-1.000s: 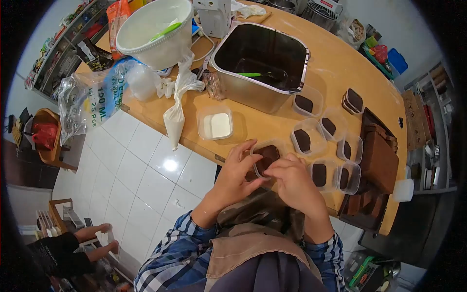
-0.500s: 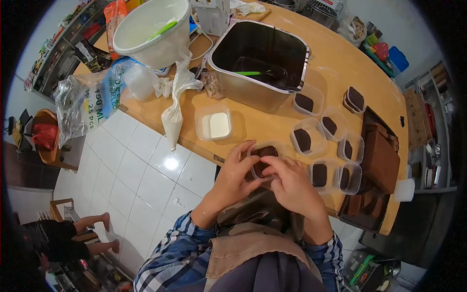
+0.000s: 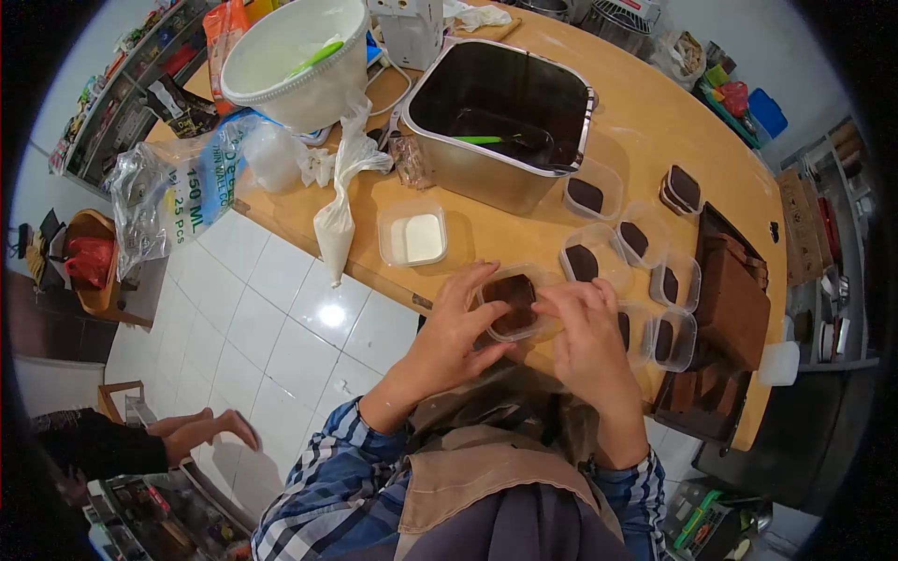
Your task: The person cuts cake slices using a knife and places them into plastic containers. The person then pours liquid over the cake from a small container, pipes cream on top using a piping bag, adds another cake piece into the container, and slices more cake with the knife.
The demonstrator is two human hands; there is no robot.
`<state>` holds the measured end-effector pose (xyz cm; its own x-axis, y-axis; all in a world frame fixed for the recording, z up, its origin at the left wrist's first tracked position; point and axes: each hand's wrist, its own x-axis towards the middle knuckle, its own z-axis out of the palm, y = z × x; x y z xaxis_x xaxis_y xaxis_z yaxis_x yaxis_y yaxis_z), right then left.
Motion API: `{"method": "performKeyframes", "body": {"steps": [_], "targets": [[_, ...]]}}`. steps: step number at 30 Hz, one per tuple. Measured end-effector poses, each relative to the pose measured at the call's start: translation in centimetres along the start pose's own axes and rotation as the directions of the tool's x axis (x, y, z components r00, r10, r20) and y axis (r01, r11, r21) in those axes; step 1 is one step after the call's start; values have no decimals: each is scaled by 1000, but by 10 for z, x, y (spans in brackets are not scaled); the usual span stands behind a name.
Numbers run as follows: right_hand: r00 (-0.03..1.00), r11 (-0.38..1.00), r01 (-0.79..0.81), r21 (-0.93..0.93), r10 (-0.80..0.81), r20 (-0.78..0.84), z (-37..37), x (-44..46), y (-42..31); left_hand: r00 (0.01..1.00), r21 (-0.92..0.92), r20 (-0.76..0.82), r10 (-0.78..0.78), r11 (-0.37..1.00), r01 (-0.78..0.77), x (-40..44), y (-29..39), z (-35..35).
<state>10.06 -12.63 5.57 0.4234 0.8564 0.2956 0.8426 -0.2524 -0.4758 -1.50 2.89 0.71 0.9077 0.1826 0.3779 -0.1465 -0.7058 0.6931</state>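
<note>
A clear plastic cup (image 3: pixel 541 279) with a square of dark brown cake (image 3: pixel 511 307) in it is between my hands at the table's front edge. My left hand (image 3: pixel 454 323) grips its left side, thumb over the near rim. At the right rim is my right hand (image 3: pixel 587 337), its thumb and fingertips pressed together; whether a crumb is pinched there cannot be seen. Beyond my left hand stands a cup of white cream (image 3: pixel 418 239), beside a filled piping bag (image 3: pixel 334 229). Several more cups with cake pieces (image 3: pixel 582 263) stand to the right, partly behind my right hand.
A steel tub (image 3: pixel 496 178) of dark mixture with a green-handled spatula (image 3: pixel 479 139) stands mid-table. Behind the piping bag is a white bowl (image 3: pixel 299 75). A dark tray (image 3: pixel 697 411) with a brown cake block (image 3: pixel 732 313) lies right. Another person's legs (image 3: pixel 201 435) show lower left.
My right hand has drawn back to the right, from over the cake to the cup's rim, uncovering the cake. My left hand stays around the cup. The other person's legs have shifted.
</note>
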Motion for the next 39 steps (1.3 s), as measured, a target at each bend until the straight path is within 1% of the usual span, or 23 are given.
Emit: {"method": "performKeyframes", "body": {"steps": [2, 5, 8, 11, 14, 19, 23, 25, 28, 29, 32, 35, 39], "targets": [[999, 1000, 27, -5, -27, 33, 7, -1, 0, 999, -27, 13, -31, 999, 31, 1, 0, -2], [995, 997, 69, -23, -67, 70, 17, -1, -1, 999, -102, 35, -27, 994, 31, 0, -7, 1], [993, 996, 81, -38, -78, 93, 17, 0, -2, 996, -76, 82, -35, 996, 41, 2, -8, -3], [992, 993, 98, -67, -92, 88, 18, 0, 0, 995, -28, 95, 37, 999, -34, 5, -8, -5], [993, 990, 91, -107, -82, 86, 17, -1, 1, 990, -9, 124, 60, 998, -60, 7, -7, -9], [995, 987, 81, -141, -73, 64, 18, -2, -1, 990, -12, 131, 61, 998, -60, 7, -8, -9], [995, 990, 81, -116, -73, 73, 17, -1, -2, 986, 23, 143, 88, 995, -92, 7, -8, -11], [995, 991, 95, -92, -91, 48, 17, 0, -1, 990, 12, 122, 74, 997, -76, 9, -5, -11], [994, 995, 101, 3, -101, 36, 16, 7, -5, 993, -10, 111, 37, 999, -36, 12, -5, -12], [994, 995, 100, 7, -100, 48, 17, 8, -4, 994, -16, 110, 22, 1000, -20, 13, -5, -14], [994, 996, 84, 15, -85, 75, 24, 10, -1, 990, -40, 132, 42, 999, -37, 17, -11, -16], [995, 999, 40, 19, -41, 90, 27, 10, -1, 985, -24, 173, 29, 999, -25, 18, -12, -17], [996, 1000, 16, 11, -17, 90, 26, 9, -1, 983, 3, 178, 51, 999, -53, 18, -13, -18]]}}
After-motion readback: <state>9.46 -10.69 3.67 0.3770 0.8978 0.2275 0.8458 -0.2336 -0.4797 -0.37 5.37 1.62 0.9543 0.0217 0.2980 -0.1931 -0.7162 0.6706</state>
